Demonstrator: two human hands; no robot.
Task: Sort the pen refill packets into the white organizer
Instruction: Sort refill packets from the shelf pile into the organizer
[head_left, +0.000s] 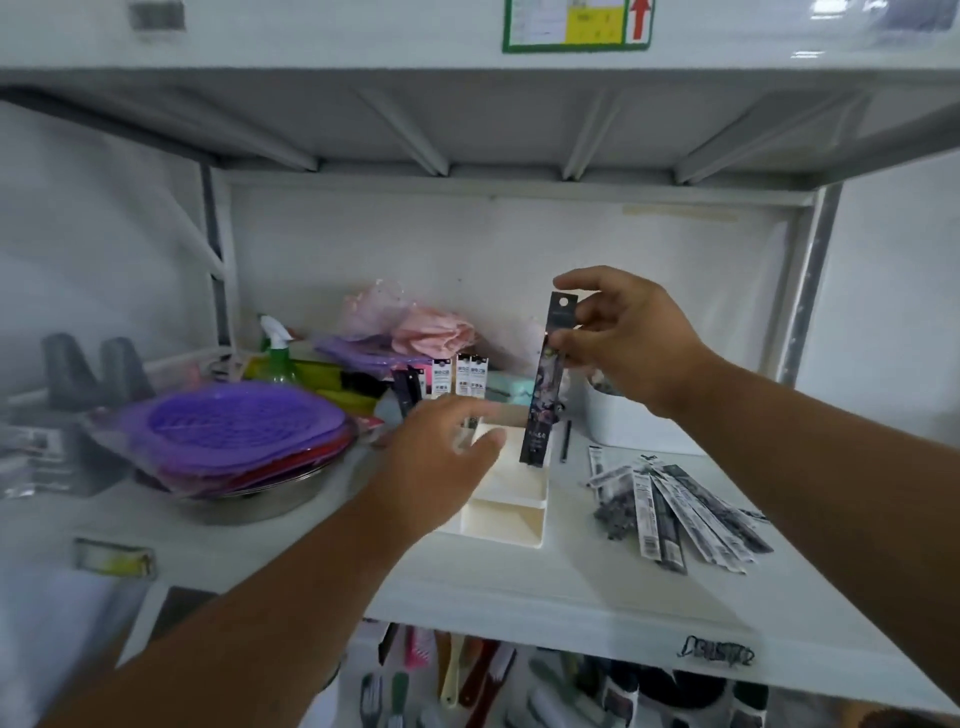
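Over the organizer (511, 496), at its 12 o'clock end, the right hand (626, 340) pinches a dark packet (545, 384) near its top, thumb and fingers clamped, packet nearly upright with its lower end just above the back compartment. Left hand (441, 457) is blurred at the organizer's 9 o'clock edge, fingers loosely spread, gripping nothing I can see. Loose packets (680, 512) fan out at 3 o'clock on the shelf (519, 587). Purple baskets (234, 431) sit well off at 9 o'clock.

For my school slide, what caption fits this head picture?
Right hand lowers dark refill packet into white plastic organizer.
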